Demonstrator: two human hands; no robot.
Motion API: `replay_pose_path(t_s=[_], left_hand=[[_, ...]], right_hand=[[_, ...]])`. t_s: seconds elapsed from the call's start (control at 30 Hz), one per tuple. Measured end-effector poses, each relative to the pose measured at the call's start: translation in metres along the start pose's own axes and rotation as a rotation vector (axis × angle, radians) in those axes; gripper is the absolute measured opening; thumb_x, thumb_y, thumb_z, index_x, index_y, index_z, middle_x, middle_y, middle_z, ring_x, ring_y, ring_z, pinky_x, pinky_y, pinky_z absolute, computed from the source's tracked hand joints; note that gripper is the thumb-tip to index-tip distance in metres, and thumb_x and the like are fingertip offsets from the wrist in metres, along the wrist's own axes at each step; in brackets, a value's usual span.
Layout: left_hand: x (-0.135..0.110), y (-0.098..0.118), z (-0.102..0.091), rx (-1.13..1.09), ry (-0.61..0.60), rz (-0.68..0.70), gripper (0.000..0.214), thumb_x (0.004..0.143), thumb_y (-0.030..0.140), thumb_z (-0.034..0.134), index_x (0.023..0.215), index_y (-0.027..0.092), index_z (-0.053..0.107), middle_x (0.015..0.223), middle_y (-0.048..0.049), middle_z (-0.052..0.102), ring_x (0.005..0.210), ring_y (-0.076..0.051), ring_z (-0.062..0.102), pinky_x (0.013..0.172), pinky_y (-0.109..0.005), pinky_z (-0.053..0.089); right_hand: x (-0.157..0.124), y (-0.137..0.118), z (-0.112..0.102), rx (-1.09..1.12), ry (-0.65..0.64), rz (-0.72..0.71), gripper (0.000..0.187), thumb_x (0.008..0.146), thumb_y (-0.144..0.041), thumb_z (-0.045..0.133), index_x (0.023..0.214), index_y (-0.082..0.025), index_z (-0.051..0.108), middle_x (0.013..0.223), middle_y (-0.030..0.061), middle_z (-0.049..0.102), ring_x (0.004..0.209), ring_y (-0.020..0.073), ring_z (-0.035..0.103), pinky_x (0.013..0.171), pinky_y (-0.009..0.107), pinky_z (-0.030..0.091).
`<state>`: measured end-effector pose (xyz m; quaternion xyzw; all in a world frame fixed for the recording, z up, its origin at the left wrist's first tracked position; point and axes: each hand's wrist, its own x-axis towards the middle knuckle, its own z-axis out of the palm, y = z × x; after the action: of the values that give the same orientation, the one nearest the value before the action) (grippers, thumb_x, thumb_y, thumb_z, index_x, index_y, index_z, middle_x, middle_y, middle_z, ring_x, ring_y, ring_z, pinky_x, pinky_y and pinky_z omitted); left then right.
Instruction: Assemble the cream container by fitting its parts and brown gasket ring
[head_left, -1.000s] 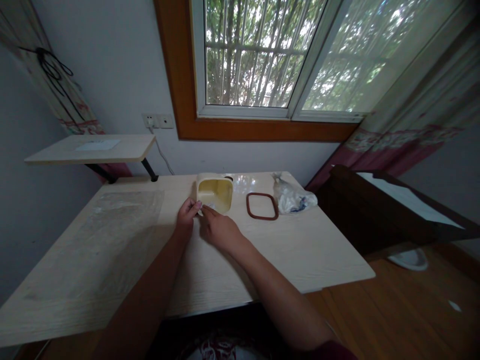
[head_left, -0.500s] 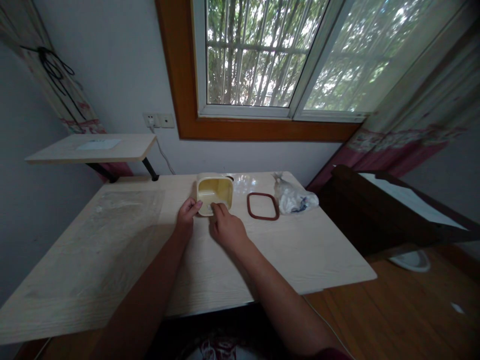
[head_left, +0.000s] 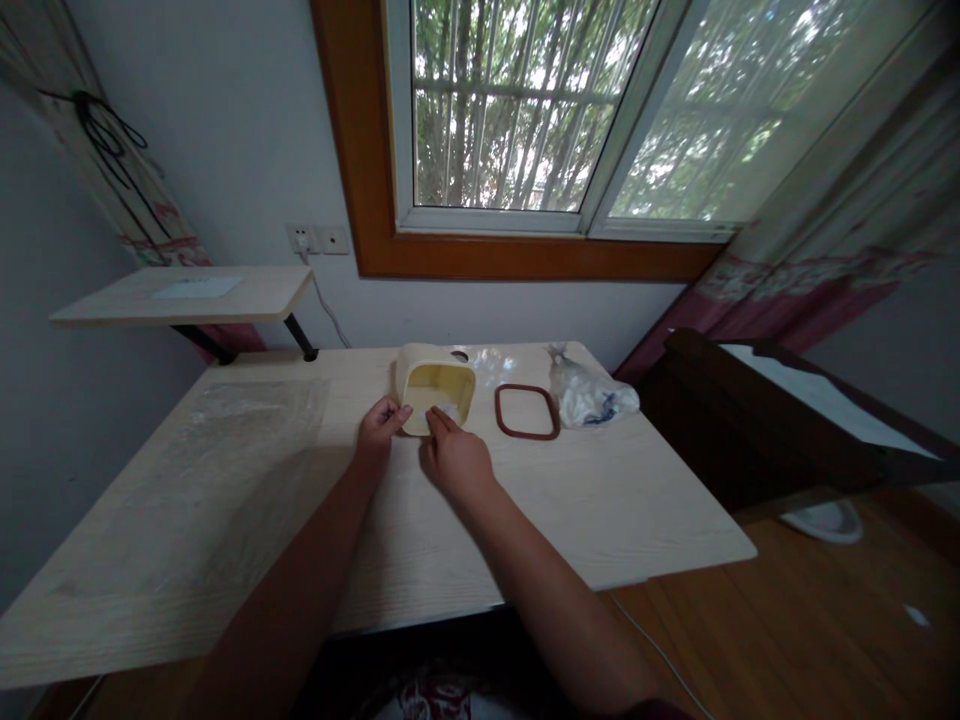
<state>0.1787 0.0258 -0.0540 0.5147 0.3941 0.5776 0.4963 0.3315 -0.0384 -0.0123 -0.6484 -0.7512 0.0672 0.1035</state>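
A cream plastic box with rounded corners lies on its side at the back of the table, its open, yellowish inside facing me. My left hand grips the lower left corner of the rim, thumb on the inner side. At the lower edge of the opening is my right hand, fingers pressed together and their tips just inside. A small whitish patch shows beside those fingertips; what it is, and what the fingers hold, I cannot make out. To the right a reddish-brown rounded square frame lies flat on the table.
A knotted clear plastic bag with pale contents sits right of the frame. Clear plastic sheeting covers the table's left part. A small raised shelf stands at the back left. Dark furniture borders the table on the right.
The box has turned and shifted slightly right, showing more of its outer top side. Both hands have moved a little with it. The whitish patch inside shows more plainly now.
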Motion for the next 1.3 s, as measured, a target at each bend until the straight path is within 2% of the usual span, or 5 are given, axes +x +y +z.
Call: replay_pose_path(t_s=[0.27, 0.7, 0.83, 1.03, 1.3], left_hand=[[-0.001, 0.002, 0.004, 0.062, 0.001, 0.008, 0.041, 0.074, 0.050, 0.075, 0.066, 0.020, 0.047, 0.062, 0.0045, 0.042, 0.060, -0.012, 0.041, 0.058, -0.024, 0.036], [0.005, -0.011, -0.005, -0.019, 0.007, -0.042, 0.043, 0.076, 0.050, 0.076, 0.068, 0.020, 0.046, 0.062, 0.0044, 0.046, 0.059, -0.012, 0.043, 0.057, -0.023, 0.037], [0.005, -0.007, -0.003, -0.039, 0.004, -0.057, 0.042, 0.075, 0.049, 0.076, 0.069, 0.021, 0.046, 0.063, 0.0046, 0.046, 0.059, -0.011, 0.045, 0.057, -0.023, 0.038], [0.004, -0.006, -0.002, -0.033, -0.004, -0.051, 0.042, 0.075, 0.048, 0.077, 0.069, 0.020, 0.046, 0.061, 0.0051, 0.046, 0.058, -0.011, 0.043, 0.056, -0.022, 0.036], [0.005, -0.011, -0.005, -0.049, -0.004, -0.039, 0.041, 0.077, 0.046, 0.076, 0.069, 0.020, 0.046, 0.061, 0.0057, 0.043, 0.058, -0.010, 0.041, 0.055, -0.022, 0.034]], right_hand=[[-0.004, -0.008, 0.004, 0.140, 0.008, -0.124, 0.065, 0.095, -0.026, 0.045, 0.159, -0.027, 0.032, 0.163, 0.0021, 0.037, 0.126, 0.0201, 0.061, 0.101, 0.032, 0.052], [-0.001, 0.009, 0.003, -0.007, 0.026, 0.065, 0.058, 0.096, -0.030, 0.043, 0.153, -0.023, 0.041, 0.162, 0.0087, 0.040, 0.104, 0.0245, 0.072, 0.088, 0.038, 0.058], [-0.001, 0.001, 0.007, 0.028, 0.031, 0.032, 0.059, 0.096, -0.030, 0.043, 0.154, -0.023, 0.040, 0.162, 0.0088, 0.038, 0.109, 0.0238, 0.070, 0.091, 0.036, 0.057], [-0.002, -0.005, 0.013, 0.121, 0.060, -0.117, 0.063, 0.094, -0.028, 0.044, 0.156, -0.024, 0.036, 0.162, 0.0039, 0.039, 0.120, 0.0213, 0.065, 0.097, 0.034, 0.055], [-0.001, 0.008, 0.013, 0.033, 0.085, 0.007, 0.058, 0.096, -0.030, 0.042, 0.153, -0.024, 0.042, 0.160, 0.0049, 0.042, 0.106, 0.0233, 0.071, 0.088, 0.039, 0.059]])
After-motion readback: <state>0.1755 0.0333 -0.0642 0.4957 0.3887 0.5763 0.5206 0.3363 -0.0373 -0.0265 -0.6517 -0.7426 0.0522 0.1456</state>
